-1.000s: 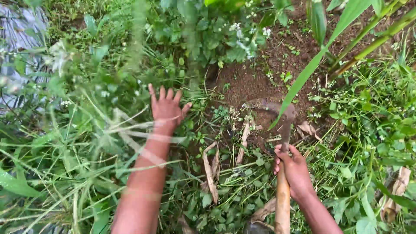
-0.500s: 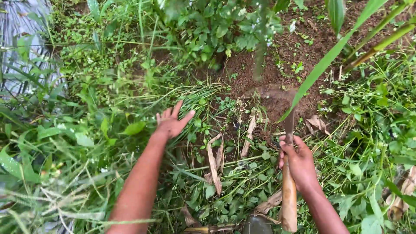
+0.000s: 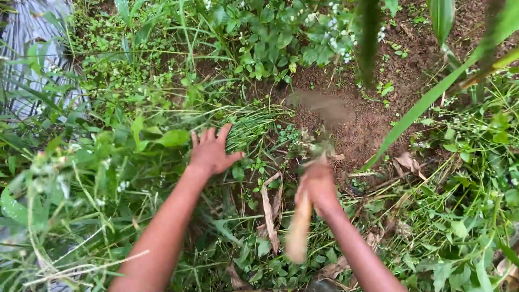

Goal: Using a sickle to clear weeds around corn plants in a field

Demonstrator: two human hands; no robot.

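My left hand (image 3: pixel 211 150) is spread open, fingers apart, pressing back tall green weeds (image 3: pixel 108 162) and a flattened tuft of grass (image 3: pixel 251 124). My right hand (image 3: pixel 318 184) is closed around the pale wooden handle (image 3: pixel 298 230) of a hoe. The tool is blurred by motion; its dark blade (image 3: pixel 324 105) shows as a smear over the bare brown soil (image 3: pixel 373 119). Dry brown leaves (image 3: pixel 268 208) lie on the ground between my two hands.
Broad-leaved plants with small white flowers (image 3: pixel 292 32) grow beyond the soil patch. A long green leaf blade (image 3: pixel 427 105) slants across the right side. Grey ribbed sheeting (image 3: pixel 32 48) shows at the upper left. Dense low weeds (image 3: pixel 465 216) cover the right.
My right hand has swung the hoe to the left and forward, so tool and hand are now blurred. My left hand has dropped lower and nearer, still spread on the weeds.
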